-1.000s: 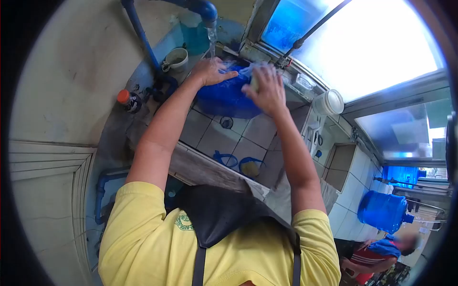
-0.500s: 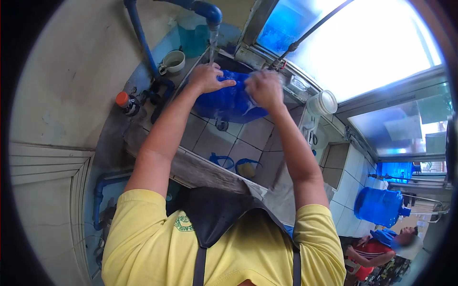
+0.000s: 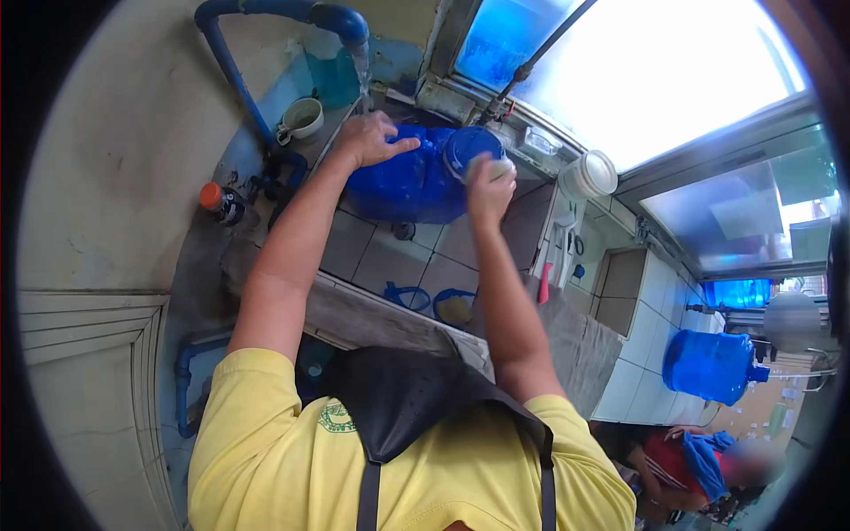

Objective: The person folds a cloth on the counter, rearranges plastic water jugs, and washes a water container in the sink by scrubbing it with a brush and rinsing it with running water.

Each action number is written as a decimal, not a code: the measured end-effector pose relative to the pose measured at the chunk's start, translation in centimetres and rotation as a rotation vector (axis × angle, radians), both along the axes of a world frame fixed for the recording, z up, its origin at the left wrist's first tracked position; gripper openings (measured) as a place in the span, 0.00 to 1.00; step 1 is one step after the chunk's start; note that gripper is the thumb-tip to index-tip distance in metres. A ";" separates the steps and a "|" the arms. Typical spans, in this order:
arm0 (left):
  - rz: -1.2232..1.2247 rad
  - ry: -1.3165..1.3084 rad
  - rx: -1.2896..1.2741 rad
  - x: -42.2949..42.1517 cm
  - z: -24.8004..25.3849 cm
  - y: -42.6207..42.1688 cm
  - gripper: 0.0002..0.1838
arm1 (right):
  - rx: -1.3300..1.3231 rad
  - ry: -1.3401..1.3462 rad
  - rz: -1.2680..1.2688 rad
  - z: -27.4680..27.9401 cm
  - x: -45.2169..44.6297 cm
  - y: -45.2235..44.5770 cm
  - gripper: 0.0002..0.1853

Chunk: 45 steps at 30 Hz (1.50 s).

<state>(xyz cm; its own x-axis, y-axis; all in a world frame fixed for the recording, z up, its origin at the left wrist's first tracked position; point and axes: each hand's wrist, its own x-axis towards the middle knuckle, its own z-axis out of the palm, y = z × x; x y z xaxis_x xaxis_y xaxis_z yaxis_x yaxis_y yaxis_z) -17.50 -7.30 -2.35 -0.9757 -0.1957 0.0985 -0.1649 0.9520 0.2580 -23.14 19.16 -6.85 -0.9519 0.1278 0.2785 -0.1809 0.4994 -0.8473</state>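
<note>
A blue water jug (image 3: pixel 398 181) lies on its side over the tiled sink (image 3: pixel 367 252), its round capped or collared end toward the right. My left hand (image 3: pixel 367 142) grips the jug's upper left side, thumb stretched along the surface. Beside it, water runs from the blue pipe faucet (image 3: pixel 352 31). At the jug's right end, my right hand (image 3: pixel 487 190) is closed around a pale sponge (image 3: pixel 498 168), pressed near the neck. Motion blurs that hand, so the sponge's outline is unclear.
A blue-rimmed strainer (image 3: pixel 454 307) and a blue strap (image 3: pixel 407 296) lie in the sink. Left stand a white cup (image 3: pixel 303 119) and orange-capped bottle (image 3: pixel 221 203). A white tub (image 3: pixel 590 174), red-handled tool (image 3: pixel 544 283), another jug (image 3: pixel 708 365) and a person (image 3: pixel 686 465) are right.
The jug has turned, so its round end now shows at the right. My right hand has moved down to that end, and the pale sponge has come into view.
</note>
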 end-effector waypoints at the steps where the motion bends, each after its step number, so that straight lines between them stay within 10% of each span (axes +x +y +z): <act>1: 0.007 -0.004 0.027 0.1 0.3 0.2 0.40 | -0.212 -0.424 0.173 1.2 -2.6 1.9 0.39; 4: 0.041 -0.014 0.118 0.4 1.1 0.7 0.40 | 0.269 -0.442 0.215 6.7 -3.9 1.0 0.37; 6: 0.057 -0.012 0.133 0.2 0.8 0.1 0.40 | 0.517 0.558 0.246 4.0 -3.0 -0.7 0.36; 11: 0.067 0.013 0.189 -0.3 -0.4 0.7 0.38 | 0.598 -0.428 0.376 8.8 -7.5 0.7 0.37; 14: 0.079 0.029 0.222 -0.7 0.0 0.2 0.37 | 0.733 0.351 0.403 6.0 -4.4 -1.4 0.33; 16: 0.034 -0.025 0.461 -0.7 0.8 0.0 0.34 | 0.763 0.483 0.943 8.8 -1.3 -3.6 0.25; 18: 0.019 0.038 0.529 -1.5 -1.3 -0.9 0.34 | 0.740 0.578 0.870 5.9 0.2 -7.0 0.22; 21: -0.069 0.227 0.814 -2.8 -5.7 -3.0 0.32 | 0.942 -0.090 0.957 7.1 -0.9 -9.9 0.21; 24: -0.033 0.209 0.724 -0.7 -1.7 -1.7 0.28 | 0.963 -0.139 0.920 8.1 1.2 -10.3 0.17; 27: -0.062 0.265 0.583 -1.5 -1.7 -1.0 0.24 | 1.079 0.820 0.244 3.0 4.4 -11.4 0.11; 31: 0.112 0.721 0.039 -3.0 -2.3 1.7 0.24 | 0.884 0.225 0.161 3.1 3.8 -12.4 0.08; 36: 0.370 0.351 0.463 -0.5 -5.0 1.2 0.28 | 0.881 -0.357 0.327 8.4 1.2 -13.8 0.10; 39: 0.356 -0.310 0.958 4.4 -0.2 0.9 0.36 | 1.042 -0.079 0.382 10.6 1.8 -16.9 0.08; 45: -0.047 -0.359 0.130 3.5 -2.8 -1.0 0.32 | 0.641 0.144 0.966 10.8 2.0 -20.5 0.10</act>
